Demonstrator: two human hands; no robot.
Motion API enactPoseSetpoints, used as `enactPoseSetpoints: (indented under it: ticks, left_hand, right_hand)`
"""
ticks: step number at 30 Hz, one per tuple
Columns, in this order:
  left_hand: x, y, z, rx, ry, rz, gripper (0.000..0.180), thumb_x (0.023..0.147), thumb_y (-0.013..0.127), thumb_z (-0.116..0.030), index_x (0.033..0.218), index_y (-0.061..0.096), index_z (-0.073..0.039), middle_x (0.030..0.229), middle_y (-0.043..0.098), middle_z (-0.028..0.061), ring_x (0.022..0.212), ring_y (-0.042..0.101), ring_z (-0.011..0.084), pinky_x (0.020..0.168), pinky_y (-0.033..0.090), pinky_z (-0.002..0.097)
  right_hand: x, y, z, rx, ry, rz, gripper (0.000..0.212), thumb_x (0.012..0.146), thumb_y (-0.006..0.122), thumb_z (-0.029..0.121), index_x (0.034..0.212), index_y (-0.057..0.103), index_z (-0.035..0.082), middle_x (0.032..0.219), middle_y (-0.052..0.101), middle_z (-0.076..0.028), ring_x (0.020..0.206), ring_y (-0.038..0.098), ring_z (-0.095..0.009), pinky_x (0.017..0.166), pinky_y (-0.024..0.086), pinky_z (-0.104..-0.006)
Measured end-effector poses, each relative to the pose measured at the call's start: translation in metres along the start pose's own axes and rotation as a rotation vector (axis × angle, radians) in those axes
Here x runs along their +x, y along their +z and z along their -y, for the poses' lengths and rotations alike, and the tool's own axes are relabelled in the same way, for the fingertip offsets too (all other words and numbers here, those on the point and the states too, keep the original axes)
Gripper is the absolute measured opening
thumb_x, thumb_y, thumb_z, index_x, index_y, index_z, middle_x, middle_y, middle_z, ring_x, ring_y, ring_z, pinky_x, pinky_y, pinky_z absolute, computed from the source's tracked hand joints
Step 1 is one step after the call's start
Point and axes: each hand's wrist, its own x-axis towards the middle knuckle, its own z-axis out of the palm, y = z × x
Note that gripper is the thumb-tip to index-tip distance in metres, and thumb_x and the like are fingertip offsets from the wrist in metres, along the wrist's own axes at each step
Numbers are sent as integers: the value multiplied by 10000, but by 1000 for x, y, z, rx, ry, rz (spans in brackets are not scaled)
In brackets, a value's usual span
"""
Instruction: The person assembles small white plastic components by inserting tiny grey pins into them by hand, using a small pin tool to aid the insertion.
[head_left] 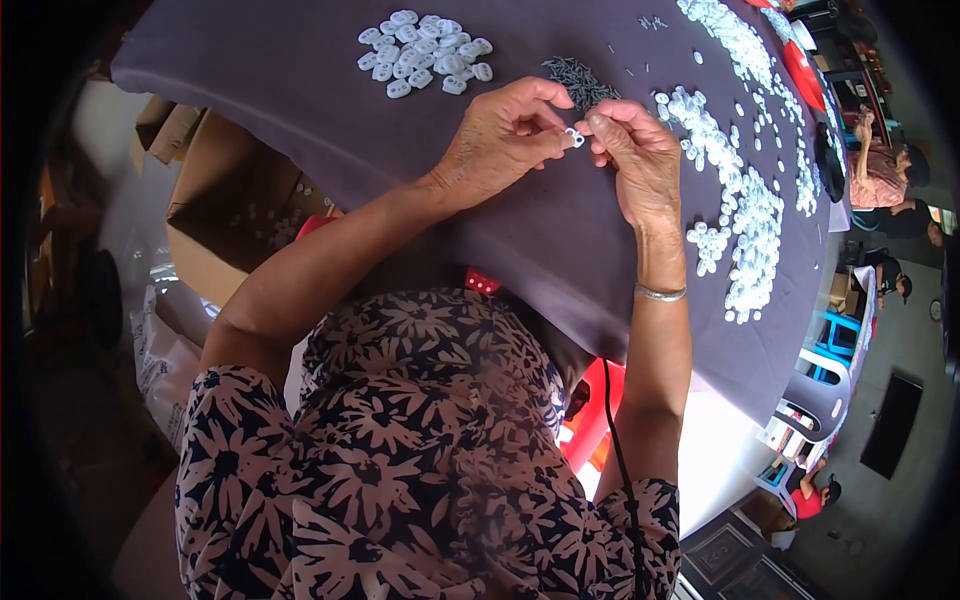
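Wearing flowered shirt [400, 450]; pinching white piece [576, 138] in left hand [495, 138]; with right hand [643, 163], fingers closed, just rightward; cannot tell long axis

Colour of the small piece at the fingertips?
White; the small piece shows in the head view, the only one.

White pieces [755, 240], purple-grey cloth [370, 140]

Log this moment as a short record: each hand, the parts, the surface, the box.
Left hand: pinching a small white piece
Right hand: fingertips beside that piece; own grip unclear
Left pile: white parts
Middle pile: thin dark pieces
Right spread: white pieces
Surface: dark cloth
Cardboard box: open, left of the person, white bits inside
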Motion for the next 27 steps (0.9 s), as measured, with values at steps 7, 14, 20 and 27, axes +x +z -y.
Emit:
enactPoseSetpoints:
  ticks: [7, 14, 20, 27]
  left_hand:
    - [0, 0, 2, 17, -2, -5, 296, 812, 667, -64, 1076, 542, -13, 792, 641, 34, 662, 553, 42, 561, 481, 204]
    - [1, 0, 4, 20, 11, -4, 294, 809, 665, -61, 1073, 545, -15, 789, 640, 37, 651, 552, 44, 553, 480, 204]
    - [1, 1, 4, 19, 9, -2, 286, 809, 657, -51, 1070, 546, -21, 788, 639, 37, 651, 551, 47, 556, 481, 207]
    - [0, -1, 3, 62, -27, 16, 298, 834, 646, -39, 1107, 534, -71, 831, 636, 13, 731, 586, 63, 612, 478, 214]
  right_hand:
    - [0, 0, -3, -114, -9, -1, 129, 829, 690, 151, 897, 677, 42, 760, 632, 10, 643, 522, -51, 547, 417, -188]
    - [-1, 1, 0, -207, -14, 17, 133, 839, 683, 178, 885, 670, 54, 721, 585, 35, 642, 505, -43, 551, 410, -185]
    - [-1, 1, 0, -229, -30, 49, 133, 851, 671, 170, 879, 656, 40, 725, 579, 33, 640, 486, -40, 556, 399, -182]
    - [-2, 3, 4, -268, -88, 104, 104, 856, 659, 108, 870, 637, 7, 738, 578, 22, 669, 475, -39, 591, 404, -183]
